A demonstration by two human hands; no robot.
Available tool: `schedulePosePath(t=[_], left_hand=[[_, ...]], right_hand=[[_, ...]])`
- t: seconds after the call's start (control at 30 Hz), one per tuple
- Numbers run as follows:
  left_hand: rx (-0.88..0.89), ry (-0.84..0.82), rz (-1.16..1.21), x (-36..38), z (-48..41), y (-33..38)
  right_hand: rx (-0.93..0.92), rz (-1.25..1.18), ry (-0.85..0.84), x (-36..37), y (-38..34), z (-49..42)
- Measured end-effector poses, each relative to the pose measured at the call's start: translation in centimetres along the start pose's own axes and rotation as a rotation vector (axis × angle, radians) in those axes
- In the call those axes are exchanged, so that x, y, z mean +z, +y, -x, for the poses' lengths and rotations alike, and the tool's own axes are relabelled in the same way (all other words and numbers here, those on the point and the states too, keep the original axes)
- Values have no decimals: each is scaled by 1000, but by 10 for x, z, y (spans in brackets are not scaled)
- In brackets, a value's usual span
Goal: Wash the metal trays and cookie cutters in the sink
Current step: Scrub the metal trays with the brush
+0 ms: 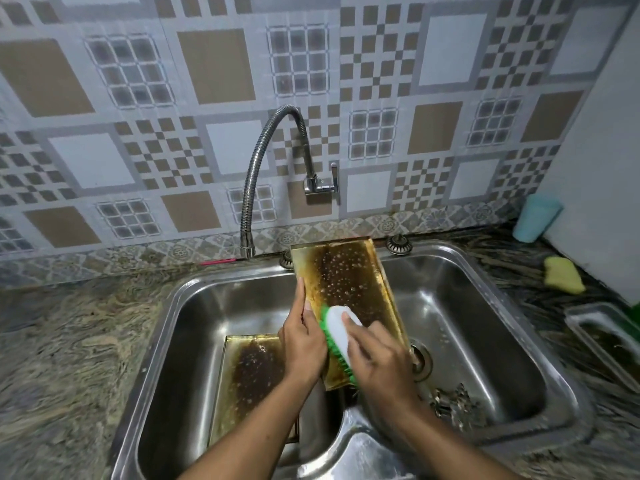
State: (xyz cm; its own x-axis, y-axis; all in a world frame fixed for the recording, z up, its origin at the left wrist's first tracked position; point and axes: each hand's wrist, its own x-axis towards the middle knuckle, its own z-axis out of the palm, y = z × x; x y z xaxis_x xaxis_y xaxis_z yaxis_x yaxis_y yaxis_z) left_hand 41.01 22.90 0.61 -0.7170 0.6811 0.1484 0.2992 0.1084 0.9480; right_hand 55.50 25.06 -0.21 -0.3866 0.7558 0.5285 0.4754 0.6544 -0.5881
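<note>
Risk first: your tray [346, 282] stands tilted, held only along its left edge by your left hand [303, 344]. It looks greasy, so a hard stroke could slip it out of that grip and drop it onto the second tray [246, 375] or the sink [519, 271] floor. Heavy pressure may also skid its bottom end toward the drain [420, 362]. The cutters [453, 403] lie loose in the basin's near right part, near the drain, and a sliding tray could hit them.

Hands: left fingers curl round the tray's left edge, about halfway up. Your right hand [377, 358] grips the brush [337, 327], bristles pressed on the tray's lower half. The tray sits between both hands, its top end near the back rim; I can't tell if it touches. The second tray lies flat under your left forearm, untouched.
</note>
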Motion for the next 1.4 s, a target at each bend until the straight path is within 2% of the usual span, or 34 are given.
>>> schedulePosePath(t=[0.1, 0.27, 0.33, 0.4, 0.47, 0.57, 0.63, 0.67, 0.77, 0.87, 1.0, 1.07, 1.13, 1.27, 1.4], left_hand=[[28, -12, 34, -5, 7, 4], [1, -33, 16, 3, 4, 19], [-12, -52, 47, 5, 0, 21], [-5, -66, 83, 10, -4, 19], [-36, -70, 110, 22, -6, 10], [-31, -140, 89, 49, -2, 0], [-32, -198, 69, 69, 7, 3], [-34, -225, 61, 78, 13, 5], [-65, -344, 1, 101, 27, 19], [-205, -472, -70, 125, 34, 42], [-404, -532, 259, 167, 40, 74], [-416, -513, 347, 188, 41, 79], [-361, -398, 309, 206, 45, 82], [-282, -201, 127, 227, 48, 72], [-246, -142, 122, 234, 52, 62]], right_hand=[[248, -11, 119, -24, 48, -14], [578, -447, 531, -65, 67, -57], [678, -549, 620, -81, 82, -74], [757, -498, 513, -91, 102, -81], [839, -432, 291, -98, 118, -76], [921, -537, -78, -109, 121, -66], [875, -520, -262, -117, 120, -59], [836, -502, -283, -120, 121, -57], [770, -472, -204, -133, 131, -51], [677, -401, -137, -149, 140, -51], [445, -2, -150, -153, 148, -44], [346, 171, -247, -147, 148, -35], [294, 229, -333, -144, 149, -28], [369, -37, -353, -144, 164, -21], [446, -147, -212, -168, 196, -28]])
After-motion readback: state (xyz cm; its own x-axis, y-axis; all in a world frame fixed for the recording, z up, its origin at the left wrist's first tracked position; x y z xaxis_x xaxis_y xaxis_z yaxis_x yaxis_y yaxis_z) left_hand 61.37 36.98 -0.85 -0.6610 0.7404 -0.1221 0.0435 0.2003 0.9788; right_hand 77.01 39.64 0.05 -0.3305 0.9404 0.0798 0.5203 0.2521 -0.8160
